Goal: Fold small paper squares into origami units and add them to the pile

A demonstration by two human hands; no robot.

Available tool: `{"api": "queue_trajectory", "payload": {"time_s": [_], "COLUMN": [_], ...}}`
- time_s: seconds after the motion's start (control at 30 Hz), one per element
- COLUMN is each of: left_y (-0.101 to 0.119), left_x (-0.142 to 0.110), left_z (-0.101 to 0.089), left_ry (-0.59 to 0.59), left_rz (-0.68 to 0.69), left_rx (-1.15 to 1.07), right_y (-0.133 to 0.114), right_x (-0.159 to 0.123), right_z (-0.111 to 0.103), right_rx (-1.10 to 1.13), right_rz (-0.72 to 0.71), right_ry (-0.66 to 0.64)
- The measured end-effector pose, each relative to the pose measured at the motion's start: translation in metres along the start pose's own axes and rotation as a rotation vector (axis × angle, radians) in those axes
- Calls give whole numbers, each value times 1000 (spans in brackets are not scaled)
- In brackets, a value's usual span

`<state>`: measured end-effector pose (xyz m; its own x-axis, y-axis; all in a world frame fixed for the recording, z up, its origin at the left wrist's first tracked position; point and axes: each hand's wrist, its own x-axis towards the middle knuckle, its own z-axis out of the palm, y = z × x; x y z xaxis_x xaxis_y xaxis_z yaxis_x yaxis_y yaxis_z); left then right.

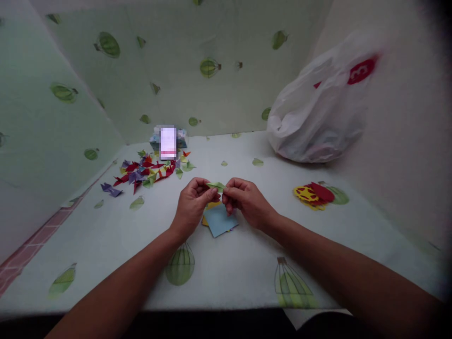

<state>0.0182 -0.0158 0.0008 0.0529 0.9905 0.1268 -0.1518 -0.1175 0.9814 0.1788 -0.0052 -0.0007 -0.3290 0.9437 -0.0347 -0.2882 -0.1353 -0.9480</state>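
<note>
Between both hands, a little above the table, is a small piece of folded light green paper (pixel 216 186). My left hand (pixel 195 200) pinches its left end between thumb and fingers. The other end is pinched by my right hand (pixel 247 200). Below the hands lies a short stack of square paper sheets (pixel 221 221), light blue on top, with yellow edges showing underneath. My right fingers hide part of the stack's upper edge.
Folded paper figures (pixel 148 172) in several colours are heaped at the back left, before a lit phone screen (pixel 168 142) and a patterned box (pixel 181 138). Red and yellow paper cut-outs (pixel 312 194) lie to the right. A white plastic bag (pixel 314 113) stands at the back right.
</note>
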Motion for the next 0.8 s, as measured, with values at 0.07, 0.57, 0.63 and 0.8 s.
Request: {"api": "queue_trajectory", "payload": {"time_s": [0.07, 0.57, 0.63, 0.8], "left_y": [-1, 2, 4, 7], "left_x": [1, -2, -2, -3], "left_z": [-1, -7, -6, -6], "left_ry": [7, 30, 8, -20], "left_rz": [11, 278, 296, 325], "left_rx": [17, 390, 399, 350], "right_y": [1, -1, -2, -3], "right_x": [-1, -4, -5, -5], "right_z": [0, 0, 0, 2], "right_rx": [36, -335, -379, -343], "right_rz": [4, -378, -387, -373], "right_ry": [-37, -9, -8, 1]}}
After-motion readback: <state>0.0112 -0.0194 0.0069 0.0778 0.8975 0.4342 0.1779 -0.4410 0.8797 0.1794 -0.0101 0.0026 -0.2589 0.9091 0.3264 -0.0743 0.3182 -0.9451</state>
